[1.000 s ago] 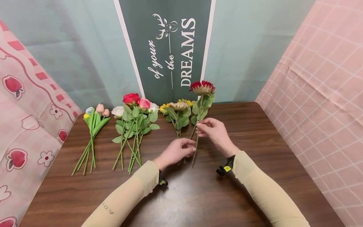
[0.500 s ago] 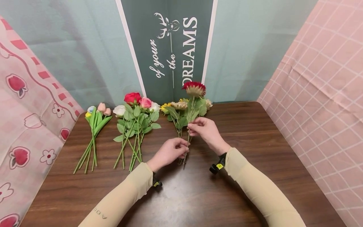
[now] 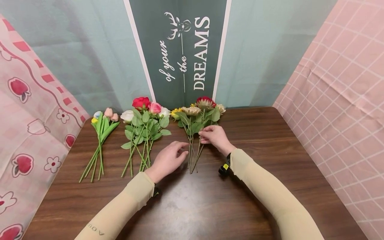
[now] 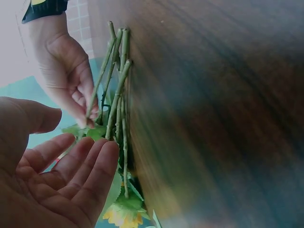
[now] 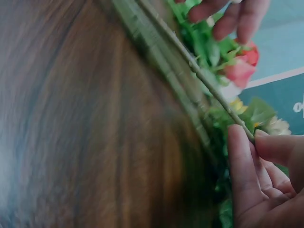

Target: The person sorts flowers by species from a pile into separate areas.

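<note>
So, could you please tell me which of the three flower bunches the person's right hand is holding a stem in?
The rightmost bunch, with sunflowers and a dark red bloom. The right hand pinches one of its stems; the rose bunch and tulip bunch lie untouched further left.

roses (image 3: pixel 146 120) between tulips (image 3: pixel 100 133), sunflowers (image 3: pixel 192 121)

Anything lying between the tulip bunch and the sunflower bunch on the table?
Yes: the rose bunch lies between the tulip bunch and the sunflower bunch, as the head view shows.
</note>
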